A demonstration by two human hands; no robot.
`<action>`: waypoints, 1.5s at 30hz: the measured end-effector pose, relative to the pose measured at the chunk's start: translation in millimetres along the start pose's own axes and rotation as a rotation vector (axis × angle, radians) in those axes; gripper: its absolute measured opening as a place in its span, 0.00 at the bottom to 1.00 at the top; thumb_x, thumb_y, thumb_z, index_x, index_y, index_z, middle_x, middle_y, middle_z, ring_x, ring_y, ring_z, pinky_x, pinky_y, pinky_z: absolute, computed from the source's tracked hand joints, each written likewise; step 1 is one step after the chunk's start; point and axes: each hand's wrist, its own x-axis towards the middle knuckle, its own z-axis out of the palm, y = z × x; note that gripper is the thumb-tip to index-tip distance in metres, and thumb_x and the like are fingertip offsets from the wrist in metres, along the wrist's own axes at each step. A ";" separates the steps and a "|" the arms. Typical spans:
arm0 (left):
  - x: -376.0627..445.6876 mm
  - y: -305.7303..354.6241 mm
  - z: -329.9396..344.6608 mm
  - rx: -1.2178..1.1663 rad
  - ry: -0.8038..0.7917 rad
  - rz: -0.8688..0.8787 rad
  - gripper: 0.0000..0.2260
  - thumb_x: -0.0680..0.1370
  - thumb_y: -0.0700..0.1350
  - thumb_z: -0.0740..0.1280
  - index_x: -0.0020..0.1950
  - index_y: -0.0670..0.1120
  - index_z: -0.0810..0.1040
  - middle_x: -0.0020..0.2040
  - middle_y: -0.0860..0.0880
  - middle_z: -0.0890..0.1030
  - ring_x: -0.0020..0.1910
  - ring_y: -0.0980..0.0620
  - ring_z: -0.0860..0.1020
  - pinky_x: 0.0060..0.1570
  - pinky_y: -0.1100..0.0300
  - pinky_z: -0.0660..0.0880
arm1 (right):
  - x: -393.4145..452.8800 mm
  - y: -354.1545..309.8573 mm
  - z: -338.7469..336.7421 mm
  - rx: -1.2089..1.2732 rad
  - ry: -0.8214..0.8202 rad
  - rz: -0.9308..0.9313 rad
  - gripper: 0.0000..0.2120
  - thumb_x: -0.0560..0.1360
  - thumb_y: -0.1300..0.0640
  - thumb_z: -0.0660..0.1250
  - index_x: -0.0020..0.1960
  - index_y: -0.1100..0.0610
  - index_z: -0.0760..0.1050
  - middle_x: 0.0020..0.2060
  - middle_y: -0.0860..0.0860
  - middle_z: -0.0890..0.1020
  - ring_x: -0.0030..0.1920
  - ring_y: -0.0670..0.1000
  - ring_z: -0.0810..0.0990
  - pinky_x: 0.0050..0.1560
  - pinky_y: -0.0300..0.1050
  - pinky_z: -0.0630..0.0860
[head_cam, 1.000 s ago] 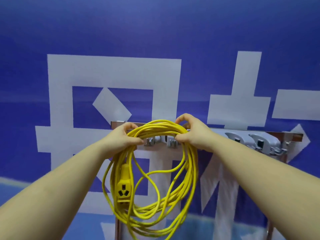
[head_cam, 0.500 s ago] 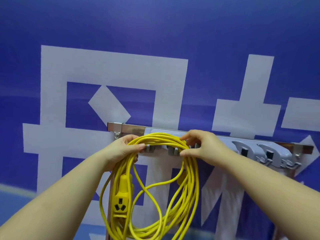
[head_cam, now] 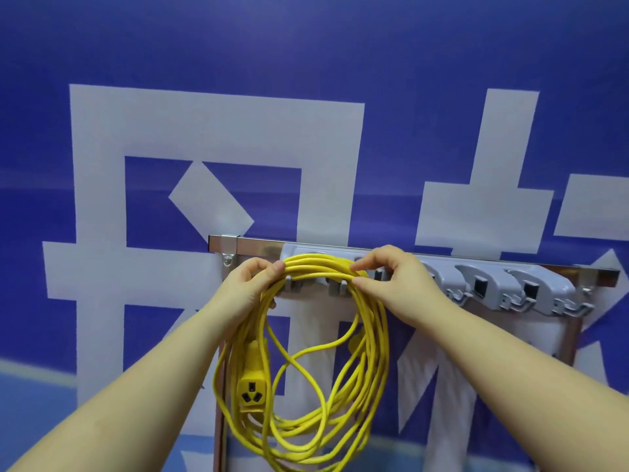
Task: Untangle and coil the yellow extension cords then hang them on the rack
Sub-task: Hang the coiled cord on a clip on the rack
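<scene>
A coiled yellow extension cord (head_cam: pixel 371 356) hangs in front of the grey hook rack (head_cam: pixel 490 284), its top strands lying over two small hooks (head_cam: pixel 337 287). The cord's yellow socket end (head_cam: pixel 252 391) dangles at the coil's left. My left hand (head_cam: pixel 250 284) grips the top of the coil at its left side. My right hand (head_cam: pixel 391 277) pinches the strands at the coil's top right between thumb and fingers. A yellow plug shows partly behind the right strands.
A metal rail (head_cam: pixel 252 245) carries the rack against a blue wall with large white characters. Several empty grey clamps and hooks (head_cam: pixel 526 287) line the rack to the right. A metal post (head_cam: pixel 219 420) runs down on the left.
Both hands lowered the top of the coil onto the two left hooks. My right hand loosened from a full grip to a fingertip pinch. The camera moved closer to the rack.
</scene>
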 end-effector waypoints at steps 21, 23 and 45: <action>-34.6 48.8 -0.6 0.820 0.165 -0.026 0.27 0.78 0.61 0.60 0.72 0.48 0.64 0.71 0.45 0.69 0.66 0.44 0.70 0.61 0.50 0.73 | -49.3 -28.4 -14.6 -0.798 -0.280 -0.037 0.32 0.75 0.39 0.60 0.75 0.44 0.53 0.76 0.52 0.50 0.76 0.55 0.45 0.74 0.57 0.41; -48.7 54.8 -2.9 1.104 0.146 0.104 0.28 0.78 0.61 0.58 0.74 0.49 0.61 0.74 0.46 0.64 0.71 0.45 0.64 0.68 0.50 0.66 | -60.7 -33.2 -19.5 -0.816 -0.312 -0.025 0.34 0.74 0.39 0.60 0.75 0.45 0.50 0.76 0.52 0.47 0.76 0.56 0.43 0.73 0.58 0.41; -176.5 64.6 162.4 1.568 -0.613 0.358 0.31 0.80 0.61 0.54 0.78 0.49 0.48 0.78 0.46 0.50 0.75 0.45 0.56 0.73 0.52 0.53 | -216.2 4.9 -96.3 -0.842 -0.547 0.221 0.41 0.73 0.37 0.60 0.77 0.48 0.43 0.76 0.54 0.47 0.76 0.55 0.47 0.74 0.55 0.53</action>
